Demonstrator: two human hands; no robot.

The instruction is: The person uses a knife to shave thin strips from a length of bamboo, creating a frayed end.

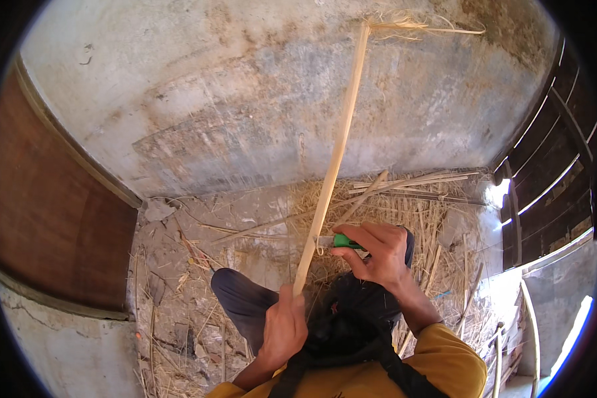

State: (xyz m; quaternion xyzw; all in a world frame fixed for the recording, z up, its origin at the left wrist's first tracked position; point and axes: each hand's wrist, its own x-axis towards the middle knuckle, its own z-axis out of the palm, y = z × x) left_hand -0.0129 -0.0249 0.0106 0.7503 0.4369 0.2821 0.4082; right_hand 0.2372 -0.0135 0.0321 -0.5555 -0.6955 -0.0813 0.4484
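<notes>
Spotter: Where's the strip, and who has it?

Operator: From my seat, the long pale strip [339,159] slants up and away from the left hand [286,323], whose fingers are wrapped closed around its near end. Loose fibres [404,25] trail rightward off its far end. I can't tell whether that end touches the wall [212,99].

Spotter: And the right hand?

Operator: I see the right hand [380,255] with thumb and forefinger pinched on a green-handled knife [346,241], the other fingers curled in. The blade meets the strip's right edge, just beside a thin curl [321,251].

Spotter: How much room do I have sideways?

Operator: It's tight on the left: the bent left knee [235,282] is near that hand, while the brown panel [60,192], along the floor's left edge, is well apart. On the right, the hand hangs over the other knee, and I read a wide gap out to the slatted panel [547,159].

Spotter: What about the floor [245,209]?

Operator: I have loose sticks [431,179] along its far edge, reaching toward the far right corner, with straw-like shavings [428,215] on the near side of them.
</notes>
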